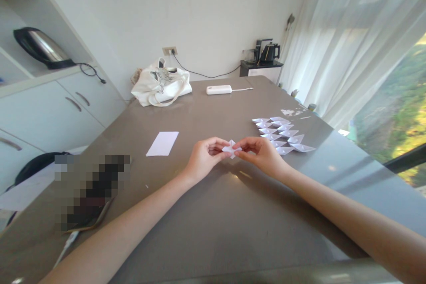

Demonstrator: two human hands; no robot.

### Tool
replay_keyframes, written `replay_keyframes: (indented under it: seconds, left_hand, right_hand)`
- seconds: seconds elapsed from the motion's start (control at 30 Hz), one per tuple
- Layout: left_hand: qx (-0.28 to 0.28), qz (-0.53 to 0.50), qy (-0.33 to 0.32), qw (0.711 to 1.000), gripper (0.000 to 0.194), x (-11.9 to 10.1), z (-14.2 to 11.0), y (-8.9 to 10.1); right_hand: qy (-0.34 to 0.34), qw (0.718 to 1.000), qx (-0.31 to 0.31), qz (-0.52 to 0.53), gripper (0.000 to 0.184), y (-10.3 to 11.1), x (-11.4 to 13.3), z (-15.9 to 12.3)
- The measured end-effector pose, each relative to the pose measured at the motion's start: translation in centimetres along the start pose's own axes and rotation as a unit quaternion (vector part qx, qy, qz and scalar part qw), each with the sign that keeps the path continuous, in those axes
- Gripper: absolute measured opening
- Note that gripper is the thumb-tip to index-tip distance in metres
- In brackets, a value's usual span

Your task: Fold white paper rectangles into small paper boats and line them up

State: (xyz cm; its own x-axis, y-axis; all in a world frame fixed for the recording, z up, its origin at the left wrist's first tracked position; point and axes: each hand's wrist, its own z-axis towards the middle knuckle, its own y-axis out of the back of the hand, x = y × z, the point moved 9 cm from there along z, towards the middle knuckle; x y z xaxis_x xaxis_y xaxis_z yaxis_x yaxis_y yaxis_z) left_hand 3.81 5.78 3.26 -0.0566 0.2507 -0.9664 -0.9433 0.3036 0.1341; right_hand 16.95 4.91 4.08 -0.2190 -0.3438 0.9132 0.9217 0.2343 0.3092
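Observation:
Between my two hands, above the middle of the table, is a small folded white paper [232,149], pointed at top and bottom. My left hand [208,155] pinches its left side between thumb and fingers. The right side is gripped the same way by my right hand [260,153]. Several folded paper boats [278,133] stand in rows on the table, just beyond and to the right of my right hand. To the left of my left hand lies a stack of white paper sheets [163,143].
On the grey table [213,222] are a white handbag [159,84], a white power bank [218,90] with a short cable, and paper scraps [289,112]. A blurred-out phone [96,195] with a cable lies at the left edge. A curtained window [333,31] borders the right side.

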Motion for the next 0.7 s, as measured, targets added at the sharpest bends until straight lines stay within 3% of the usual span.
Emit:
replay_keyframes:
  seconds: [0.23, 0.43, 0.7]
  left_hand:
    - [-0.025, 0.010, -0.048, 0.998, 0.032, -1.0, -0.4, 0.4]
    - [-0.067, 0.089, -0.089, 0.990, 0.022, -2.3, -0.8, 0.8]
    - [-0.067, 0.092, -0.062, 0.992, 0.020, -2.0, -0.6, 1.0]
  right_hand:
    - [0.051, 0.993, -0.065, -0.090, 0.025, 0.9, 1.6, -0.5]
    - [0.113, 0.968, -0.119, -0.189, 0.019, 1.3, 3.0, -1.1]
    - [0.181, 0.938, -0.129, -0.264, 0.011, 1.4, 3.8, -1.5]
